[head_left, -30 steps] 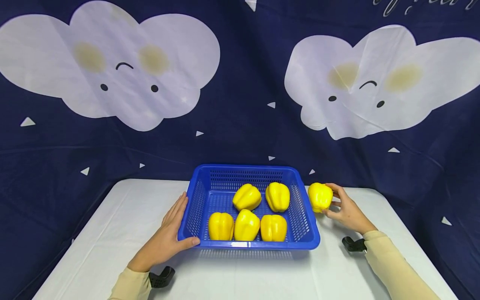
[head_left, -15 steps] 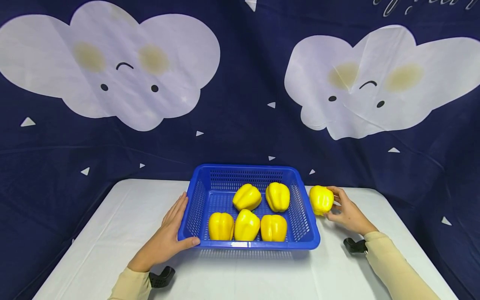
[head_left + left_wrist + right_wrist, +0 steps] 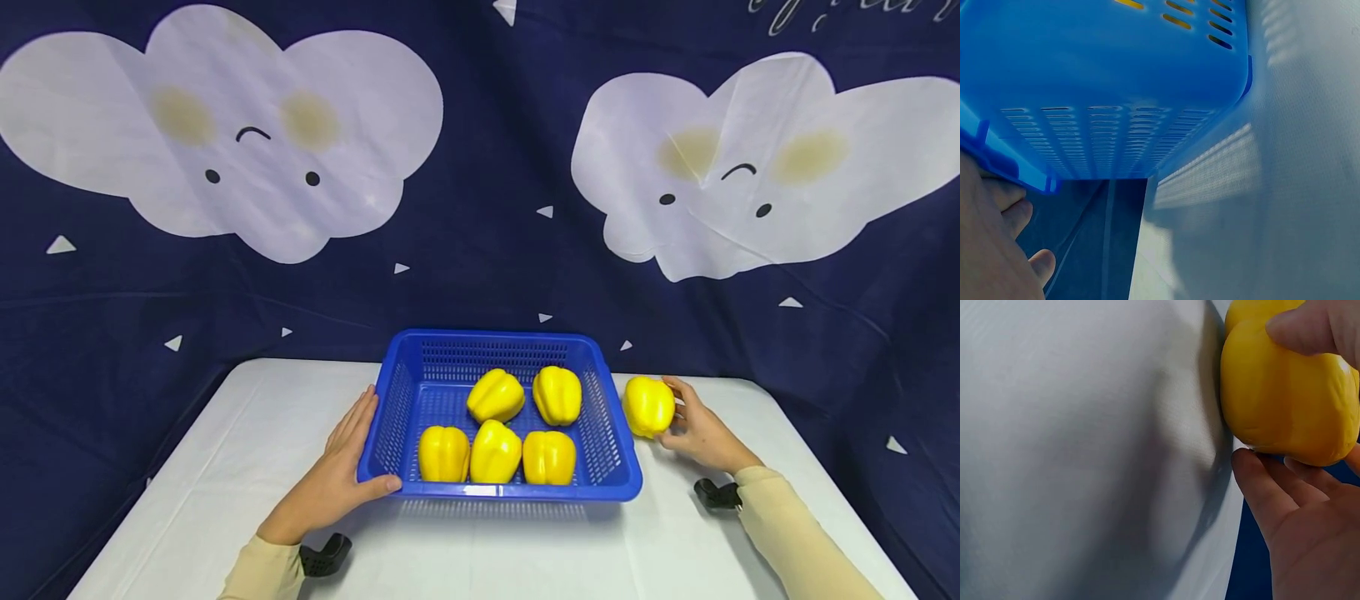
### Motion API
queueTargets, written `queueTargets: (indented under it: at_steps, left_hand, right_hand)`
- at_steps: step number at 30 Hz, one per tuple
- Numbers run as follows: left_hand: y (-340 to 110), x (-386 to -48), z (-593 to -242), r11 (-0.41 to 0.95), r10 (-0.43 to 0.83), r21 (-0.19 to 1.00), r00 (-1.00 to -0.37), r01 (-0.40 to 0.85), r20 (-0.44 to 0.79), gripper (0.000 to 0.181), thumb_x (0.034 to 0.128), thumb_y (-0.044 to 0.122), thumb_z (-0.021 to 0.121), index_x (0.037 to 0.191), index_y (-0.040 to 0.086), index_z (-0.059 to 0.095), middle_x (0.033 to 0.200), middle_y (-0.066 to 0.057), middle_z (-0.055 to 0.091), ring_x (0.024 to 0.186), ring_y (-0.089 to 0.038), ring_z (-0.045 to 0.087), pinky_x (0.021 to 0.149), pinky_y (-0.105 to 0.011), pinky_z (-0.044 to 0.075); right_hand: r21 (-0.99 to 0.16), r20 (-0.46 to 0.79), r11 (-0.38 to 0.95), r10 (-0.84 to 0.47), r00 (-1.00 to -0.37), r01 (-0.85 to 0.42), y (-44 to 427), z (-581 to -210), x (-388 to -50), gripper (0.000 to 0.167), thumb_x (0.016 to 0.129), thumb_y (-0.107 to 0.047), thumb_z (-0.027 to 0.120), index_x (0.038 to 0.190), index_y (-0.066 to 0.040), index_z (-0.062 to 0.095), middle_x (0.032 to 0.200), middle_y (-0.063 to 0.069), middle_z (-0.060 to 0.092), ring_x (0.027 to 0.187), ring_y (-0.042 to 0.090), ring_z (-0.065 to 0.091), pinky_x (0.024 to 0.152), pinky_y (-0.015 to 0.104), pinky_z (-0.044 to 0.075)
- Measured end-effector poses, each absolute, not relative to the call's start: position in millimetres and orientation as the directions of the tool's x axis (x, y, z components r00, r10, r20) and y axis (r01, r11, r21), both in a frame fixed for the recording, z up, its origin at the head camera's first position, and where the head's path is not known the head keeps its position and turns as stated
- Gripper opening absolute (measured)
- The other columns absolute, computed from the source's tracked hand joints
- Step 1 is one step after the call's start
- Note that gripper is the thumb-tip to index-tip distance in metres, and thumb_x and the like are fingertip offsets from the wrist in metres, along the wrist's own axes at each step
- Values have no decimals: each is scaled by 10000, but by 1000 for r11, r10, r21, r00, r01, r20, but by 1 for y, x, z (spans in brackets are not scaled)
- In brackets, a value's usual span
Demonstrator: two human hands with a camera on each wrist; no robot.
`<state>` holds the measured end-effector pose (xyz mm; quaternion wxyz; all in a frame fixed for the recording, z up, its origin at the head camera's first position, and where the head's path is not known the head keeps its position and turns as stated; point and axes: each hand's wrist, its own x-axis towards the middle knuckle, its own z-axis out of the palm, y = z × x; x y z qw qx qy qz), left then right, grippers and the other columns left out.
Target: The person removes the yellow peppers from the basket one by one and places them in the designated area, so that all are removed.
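Since the earlier frame, the yellow pepper (image 3: 648, 407) and the right hand (image 3: 705, 432) have shifted slightly right and nearer. In the head view, it is just right of the blue basket (image 3: 570, 493) of five more peppers (image 3: 495, 454); the left hand (image 3: 337, 471) rests straight-fingered along the basket's left side. Far right, the script (image 3: 783, 15) is cut off, unreadable. The left wrist view shows fingers (image 3: 1015, 215) by the rim; the right wrist view, thumb and fingers grasping the pepper

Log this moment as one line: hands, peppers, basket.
left hand: touches blue basket at its left side | right hand: holds yellow pepper right of basket | inside basket: five more peppers
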<state>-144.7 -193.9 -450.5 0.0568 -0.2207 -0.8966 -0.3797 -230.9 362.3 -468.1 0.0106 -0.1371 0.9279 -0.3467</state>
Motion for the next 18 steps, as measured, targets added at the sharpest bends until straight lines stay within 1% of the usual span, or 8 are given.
queueTargets:
  at_steps: [4,11,15,18]
  left_hand:
    - [-194,-145,-450,616,352,654,-897,438,269,1115,832,323,808,1610,26,66,1689,-88,-42,1529,-380,7,1129,-721,104]
    - [-194,-145,-451,616,351,655,-897,438,269,1120,824,327,812,1609,20,75,1688,-95,-37,1527,-389,12,1130,-721,97]
    - [-193,-144,-450,614,351,654,-895,442,275,1116,821,326,814,1607,12,85,1688,-97,-28,1529,-381,15,1135,-714,95]
    - [-194,-144,-450,614,353,651,-893,446,279,1116,819,326,814,1606,9,88,1688,-100,-24,1529,-377,18,1136,-710,96]
  right_hand:
    - [-643,47,731,-258,-965,-227,362,-468,-231,1005,779,-4,736,1547,65,92,1534,389,201,1292,623,392,980,603,458]
    - [-648,24,734,-247,-969,-203,361,-467,-230,1007,796,2,733,1560,33,79,1552,375,181,1329,625,334,1006,617,426]
    - [-653,21,729,-250,-968,-202,362,-466,-228,1073,813,-55,789,1574,4,35,1549,384,177,1342,626,312,1012,624,410]
    - [-660,33,721,-255,-966,-212,364,-462,-226,1143,796,-88,836,1582,-8,11,1550,392,172,1356,621,295,1014,621,407]
